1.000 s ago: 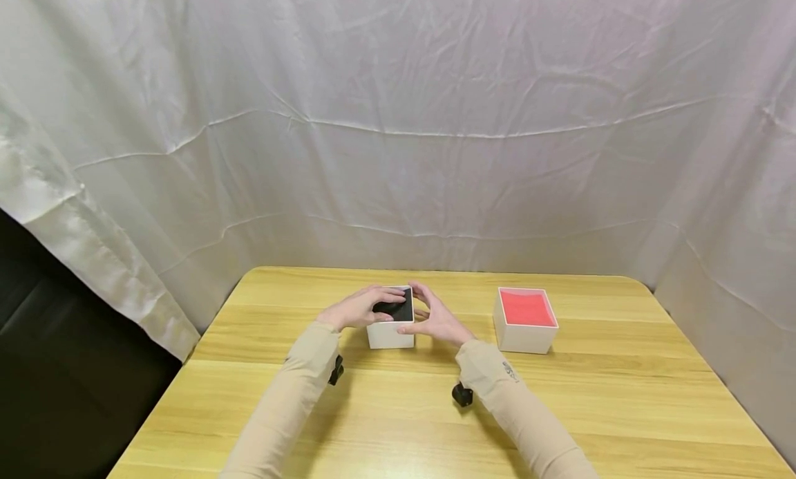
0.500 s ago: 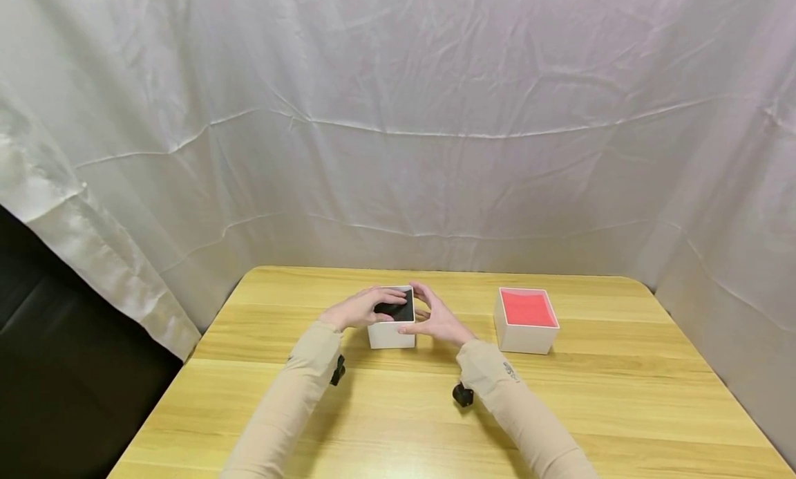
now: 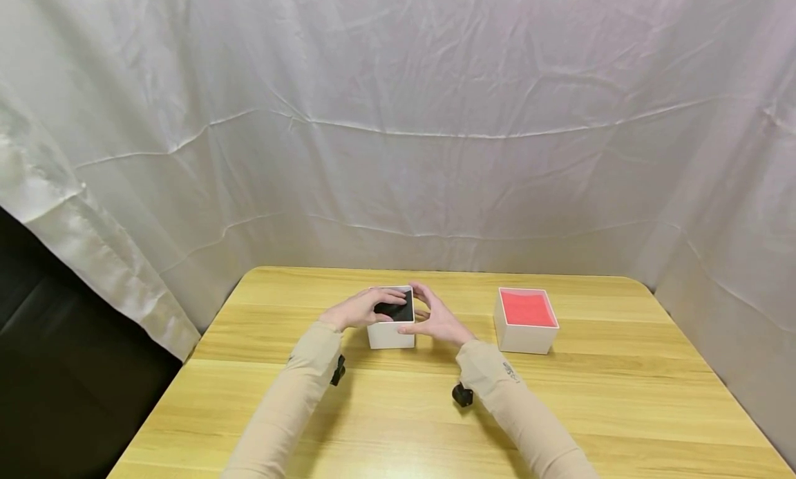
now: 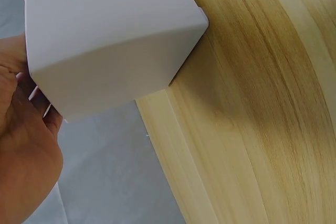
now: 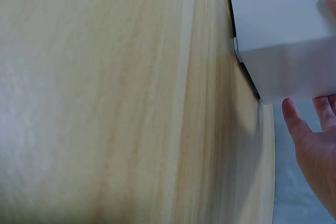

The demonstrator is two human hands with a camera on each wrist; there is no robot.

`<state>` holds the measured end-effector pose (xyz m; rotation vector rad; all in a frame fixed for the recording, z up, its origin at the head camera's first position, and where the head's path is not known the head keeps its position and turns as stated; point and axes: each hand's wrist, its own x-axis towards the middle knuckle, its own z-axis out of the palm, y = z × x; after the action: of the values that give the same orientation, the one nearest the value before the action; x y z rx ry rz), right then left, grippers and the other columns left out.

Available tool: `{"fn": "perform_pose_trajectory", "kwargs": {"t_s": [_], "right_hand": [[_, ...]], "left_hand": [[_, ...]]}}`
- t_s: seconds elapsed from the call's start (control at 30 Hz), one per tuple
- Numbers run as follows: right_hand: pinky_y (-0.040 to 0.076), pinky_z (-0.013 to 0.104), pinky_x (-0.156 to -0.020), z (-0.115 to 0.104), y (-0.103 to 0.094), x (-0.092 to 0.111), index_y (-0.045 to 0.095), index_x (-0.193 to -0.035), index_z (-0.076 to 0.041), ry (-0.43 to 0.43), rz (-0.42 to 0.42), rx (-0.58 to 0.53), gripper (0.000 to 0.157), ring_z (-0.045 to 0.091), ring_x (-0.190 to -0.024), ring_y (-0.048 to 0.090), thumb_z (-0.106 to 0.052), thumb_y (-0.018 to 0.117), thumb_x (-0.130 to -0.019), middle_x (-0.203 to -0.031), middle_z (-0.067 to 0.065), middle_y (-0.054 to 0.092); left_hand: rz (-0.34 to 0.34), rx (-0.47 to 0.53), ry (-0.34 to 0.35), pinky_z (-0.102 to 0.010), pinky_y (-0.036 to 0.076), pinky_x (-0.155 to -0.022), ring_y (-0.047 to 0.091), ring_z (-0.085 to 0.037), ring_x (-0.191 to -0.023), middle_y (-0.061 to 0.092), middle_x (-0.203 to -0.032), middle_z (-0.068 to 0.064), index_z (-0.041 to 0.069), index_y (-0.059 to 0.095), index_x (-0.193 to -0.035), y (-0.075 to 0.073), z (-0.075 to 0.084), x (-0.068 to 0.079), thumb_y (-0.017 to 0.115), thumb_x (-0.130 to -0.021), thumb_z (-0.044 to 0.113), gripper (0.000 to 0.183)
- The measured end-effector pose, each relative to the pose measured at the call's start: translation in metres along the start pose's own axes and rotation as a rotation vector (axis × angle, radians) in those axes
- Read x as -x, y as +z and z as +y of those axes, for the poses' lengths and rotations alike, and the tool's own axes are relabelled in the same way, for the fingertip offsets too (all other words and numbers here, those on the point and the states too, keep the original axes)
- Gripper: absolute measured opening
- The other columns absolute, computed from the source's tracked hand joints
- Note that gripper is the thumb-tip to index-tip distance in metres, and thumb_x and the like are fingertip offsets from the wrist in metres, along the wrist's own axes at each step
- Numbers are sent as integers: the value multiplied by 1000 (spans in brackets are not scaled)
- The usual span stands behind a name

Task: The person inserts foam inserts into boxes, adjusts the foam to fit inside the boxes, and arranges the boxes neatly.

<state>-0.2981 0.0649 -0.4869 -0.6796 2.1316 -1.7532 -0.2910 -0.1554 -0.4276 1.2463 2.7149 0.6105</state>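
Note:
An open-topped white box (image 3: 390, 337) stands on the table between my hands, with dark material (image 3: 403, 313) inside it. My left hand (image 3: 361, 309) reaches over the opening from the left, its fingers extended across the dark material and its thumb by the front rim. From the other side, my right hand (image 3: 437, 321) holds the box, thumb on the front face and fingers toward the right and back. The left wrist view has the white box (image 4: 105, 24) tall beside the left hand (image 4: 26, 156); what those fingertips touch inside is hidden. In the right wrist view, fingers of the right hand (image 5: 323, 153) meet the box's wall.
A second white box (image 3: 527, 339), with red material (image 3: 527, 309) filling its top, stands to the right on the wooden table (image 3: 398, 410). White curtains (image 3: 435, 154) hang behind and at both sides. Something black (image 3: 62, 348) lies beyond the table's left edge.

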Motion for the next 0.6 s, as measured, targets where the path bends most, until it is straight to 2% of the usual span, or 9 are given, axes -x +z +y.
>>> {"fn": "perform_pose_trajectory", "kwargs": {"t_s": [0.17, 0.33, 0.6], "right_hand": [[33, 54, -121, -2, 0, 1, 16, -161, -9, -9, -6, 6, 102, 37, -155, 21, -6, 82, -82, -165, 19, 23], [34, 53, -120, 0, -1, 2, 17, -160, -8, -6, -3, 16, 102, 38, -154, 23, -8, 83, -82, -165, 20, 25], [34, 51, -120, 0, 1, 1, 18, -160, -7, -10, -8, -1, 102, 39, -154, 23, -8, 83, -81, -165, 20, 24]], "left_hand": [[3, 3, -9, -53, 38, -117, 49, -41, -139, 56, -145, -21, -5, 59, -136, -1, 1, 1, 67, -94, 4, 44], [13, 31, -6, -53, 38, -117, 49, -40, -139, 58, -144, -21, -6, 60, -135, 1, 0, 1, 68, -93, 4, 44], [78, 122, -6, -52, 43, -113, 52, -40, -136, 60, -141, -22, -6, 62, -133, 5, -5, 5, 70, -91, 3, 43]]}}
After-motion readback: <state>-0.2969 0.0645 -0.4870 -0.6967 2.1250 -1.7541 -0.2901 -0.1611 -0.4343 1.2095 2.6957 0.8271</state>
